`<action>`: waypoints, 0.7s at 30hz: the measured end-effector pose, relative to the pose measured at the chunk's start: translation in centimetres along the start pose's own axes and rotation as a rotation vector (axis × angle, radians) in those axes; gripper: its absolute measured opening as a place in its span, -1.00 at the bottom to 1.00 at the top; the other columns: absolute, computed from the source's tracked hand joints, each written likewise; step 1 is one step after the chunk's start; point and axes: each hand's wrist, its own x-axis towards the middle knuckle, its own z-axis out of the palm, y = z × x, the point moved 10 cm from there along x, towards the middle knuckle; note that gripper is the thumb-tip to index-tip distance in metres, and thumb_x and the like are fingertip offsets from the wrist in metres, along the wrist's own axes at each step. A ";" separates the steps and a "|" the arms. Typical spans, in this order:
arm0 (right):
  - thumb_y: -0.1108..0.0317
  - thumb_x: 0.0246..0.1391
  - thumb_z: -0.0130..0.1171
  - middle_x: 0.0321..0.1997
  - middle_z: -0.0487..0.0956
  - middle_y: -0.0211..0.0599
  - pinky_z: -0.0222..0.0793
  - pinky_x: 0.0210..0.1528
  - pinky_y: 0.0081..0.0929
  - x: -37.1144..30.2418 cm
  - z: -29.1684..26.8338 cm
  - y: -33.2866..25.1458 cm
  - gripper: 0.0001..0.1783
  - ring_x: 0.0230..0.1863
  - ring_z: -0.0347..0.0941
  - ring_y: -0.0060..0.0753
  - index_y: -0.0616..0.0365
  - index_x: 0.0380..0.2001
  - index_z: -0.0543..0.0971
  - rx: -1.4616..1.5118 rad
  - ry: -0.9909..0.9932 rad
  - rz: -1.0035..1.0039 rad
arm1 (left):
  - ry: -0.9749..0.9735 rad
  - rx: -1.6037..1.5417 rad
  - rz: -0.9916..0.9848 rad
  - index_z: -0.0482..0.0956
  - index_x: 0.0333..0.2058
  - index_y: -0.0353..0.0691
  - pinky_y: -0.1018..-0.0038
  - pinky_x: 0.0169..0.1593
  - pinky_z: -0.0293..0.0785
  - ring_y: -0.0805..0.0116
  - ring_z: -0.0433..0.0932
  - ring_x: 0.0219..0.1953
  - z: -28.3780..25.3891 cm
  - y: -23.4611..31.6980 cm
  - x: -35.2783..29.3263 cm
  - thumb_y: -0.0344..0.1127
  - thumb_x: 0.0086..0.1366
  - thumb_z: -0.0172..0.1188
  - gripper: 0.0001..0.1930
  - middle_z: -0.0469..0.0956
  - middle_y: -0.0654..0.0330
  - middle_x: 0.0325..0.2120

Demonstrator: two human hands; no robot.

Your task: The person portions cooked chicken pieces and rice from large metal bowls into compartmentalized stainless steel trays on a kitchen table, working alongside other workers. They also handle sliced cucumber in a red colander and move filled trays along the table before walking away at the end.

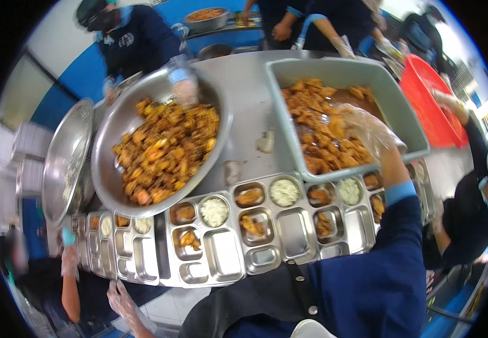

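My right hand [371,130], in a clear plastic glove, reaches into a grey-green tub [345,173]. Its fingers curl in among brown fried pieces [317,132] lying in dark sauce, and the fingertips are partly covered. My left hand [124,304], also gloved, is low at the left by the near edge of a compartment tray [148,265], fingers stretched out and nothing seen in them. Several steel trays line the table's near edge. One tray [224,256] holds white rice [214,212], an orange-brown side and a fried piece; its largest compartment is bare.
A big steel bowl [100,163] of glazed pieces stands left, a co-worker's gloved hand [184,90] in it. Beside it is a steel colander [63,163]. Behind the tub's right is a red basket [424,107]. Co-workers stand around the table [244,107].
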 end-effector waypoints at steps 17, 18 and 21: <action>0.35 0.16 0.35 0.01 0.59 -0.19 0.46 0.11 -0.44 -0.7 72.7 16.1 -0.46 0.02 0.55 -0.33 0.21 0.17 0.44 -0.094 -0.692 0.245 | 0.267 -0.529 0.321 0.60 0.03 -0.27 0.07 0.06 0.56 -0.17 0.62 -0.06 4.1 -14.4 13.4 -0.26 0.35 0.29 -0.66 0.65 -0.10 -0.10; 0.39 0.18 0.34 0.07 0.58 -0.16 0.49 0.08 -0.43 0.9 75.8 18.5 -0.47 0.05 0.56 -0.32 0.20 0.19 0.42 -0.107 -0.723 0.288 | 0.262 -0.548 0.361 0.60 0.00 -0.28 0.06 0.07 0.55 -0.17 0.61 -0.06 4.1 -15.2 12.9 -0.25 0.35 0.29 -0.68 0.65 -0.09 -0.11; 0.44 0.18 0.34 0.16 0.54 -0.10 0.57 0.13 -0.29 5.4 83.0 24.9 -0.42 0.12 0.56 -0.24 0.17 0.23 0.40 -0.126 -0.826 0.393 | -0.007 -0.593 0.317 0.61 0.00 -0.24 0.06 0.11 0.53 -0.12 0.63 -0.04 7.2 -18.6 10.6 -0.19 0.37 0.29 -0.68 0.67 -0.04 -0.12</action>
